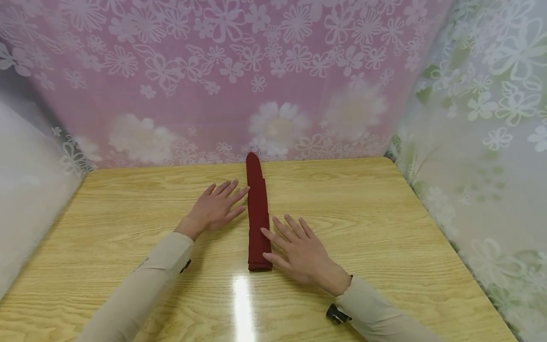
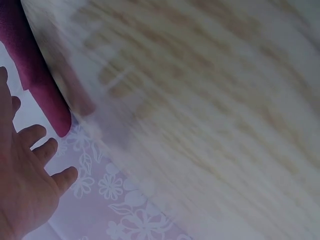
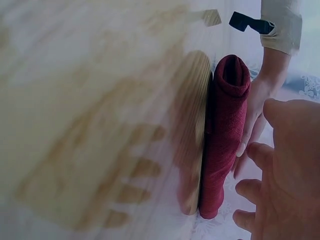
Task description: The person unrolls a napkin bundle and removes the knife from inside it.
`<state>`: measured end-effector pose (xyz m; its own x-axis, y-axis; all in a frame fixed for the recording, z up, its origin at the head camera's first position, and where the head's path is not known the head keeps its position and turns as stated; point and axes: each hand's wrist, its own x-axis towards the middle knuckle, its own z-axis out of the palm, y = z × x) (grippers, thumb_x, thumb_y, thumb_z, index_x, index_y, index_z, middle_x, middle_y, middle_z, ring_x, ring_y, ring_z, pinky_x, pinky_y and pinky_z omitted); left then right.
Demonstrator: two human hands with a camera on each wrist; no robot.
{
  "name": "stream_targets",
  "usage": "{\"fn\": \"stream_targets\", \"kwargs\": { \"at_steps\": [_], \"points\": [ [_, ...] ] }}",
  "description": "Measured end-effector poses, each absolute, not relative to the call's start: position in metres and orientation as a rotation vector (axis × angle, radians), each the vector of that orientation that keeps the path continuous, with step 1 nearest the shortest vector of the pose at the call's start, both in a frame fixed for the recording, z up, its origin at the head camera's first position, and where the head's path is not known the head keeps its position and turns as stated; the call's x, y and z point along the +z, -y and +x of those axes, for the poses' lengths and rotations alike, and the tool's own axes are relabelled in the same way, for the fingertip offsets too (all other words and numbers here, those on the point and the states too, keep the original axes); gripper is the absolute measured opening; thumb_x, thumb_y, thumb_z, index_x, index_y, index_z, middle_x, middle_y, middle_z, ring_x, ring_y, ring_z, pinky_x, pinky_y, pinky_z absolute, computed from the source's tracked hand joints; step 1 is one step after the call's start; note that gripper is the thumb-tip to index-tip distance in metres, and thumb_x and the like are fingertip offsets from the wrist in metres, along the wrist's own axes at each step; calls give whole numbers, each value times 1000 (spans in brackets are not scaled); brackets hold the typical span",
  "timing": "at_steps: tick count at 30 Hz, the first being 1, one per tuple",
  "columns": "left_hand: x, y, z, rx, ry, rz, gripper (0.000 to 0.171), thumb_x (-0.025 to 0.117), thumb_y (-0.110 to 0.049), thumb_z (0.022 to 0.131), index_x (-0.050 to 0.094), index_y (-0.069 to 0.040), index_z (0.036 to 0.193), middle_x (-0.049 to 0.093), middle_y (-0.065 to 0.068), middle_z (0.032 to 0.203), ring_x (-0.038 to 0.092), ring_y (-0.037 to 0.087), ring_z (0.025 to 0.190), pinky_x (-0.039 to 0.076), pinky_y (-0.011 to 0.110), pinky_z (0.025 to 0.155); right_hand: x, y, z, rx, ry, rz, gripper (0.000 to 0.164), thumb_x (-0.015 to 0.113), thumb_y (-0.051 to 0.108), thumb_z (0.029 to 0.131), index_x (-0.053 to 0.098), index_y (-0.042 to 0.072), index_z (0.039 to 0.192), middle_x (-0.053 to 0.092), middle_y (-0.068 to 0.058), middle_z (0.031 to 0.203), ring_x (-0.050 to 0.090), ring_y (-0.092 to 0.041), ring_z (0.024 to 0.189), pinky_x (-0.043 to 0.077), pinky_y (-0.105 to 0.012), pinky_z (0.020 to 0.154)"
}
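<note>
A long, narrow roll of dark red cloth point(image 1: 258, 213) lies lengthwise on the table, its far end reaching the back edge. The right wrist view shows its near end coiled into a hollow, with the roll point(image 3: 227, 125) plump along its length. My left hand point(image 1: 215, 206) is on its left side, fingers spread, the fingertips right at the cloth's edge. On the right, near the close end, my right hand point(image 1: 305, 254) has its fingers spread too, with index finger and thumb tips overlapping the cloth in the head view. Neither hand grips anything.
The wood-grain table point(image 1: 342, 199) runs back to a pink flowered curtain point(image 1: 205, 95). Another flowered sheet point(image 1: 483, 156) hangs along the right side, and a pale sheet point(image 1: 30, 190) stands at the left. Both sleeves are beige, with black wrist straps.
</note>
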<state>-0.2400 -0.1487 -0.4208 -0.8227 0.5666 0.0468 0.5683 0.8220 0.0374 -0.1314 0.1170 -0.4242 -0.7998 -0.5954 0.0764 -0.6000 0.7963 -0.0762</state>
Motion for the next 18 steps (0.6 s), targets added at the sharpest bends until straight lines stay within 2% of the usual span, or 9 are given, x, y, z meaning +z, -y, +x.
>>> {"fn": "stream_targets", "kwargs": {
  "at_steps": [5,18],
  "points": [
    [-423,144,-243,-88,2977,-936,59,28,-55,101,23,-29,154,23,9,156,19,26,142,18,54,111,-421,-117,-132,144,2935,990,61,23,61,99,27,32,152,22,-3,157,10,-28,144,7,-49,114],
    [-425,132,-247,-117,2964,-1008,59,30,-56,100,26,-29,153,22,8,156,20,26,142,20,53,111,-418,-118,-134,82,2980,1010,61,23,61,99,27,32,152,18,-3,158,11,-29,144,5,-47,115]
  ]
}}
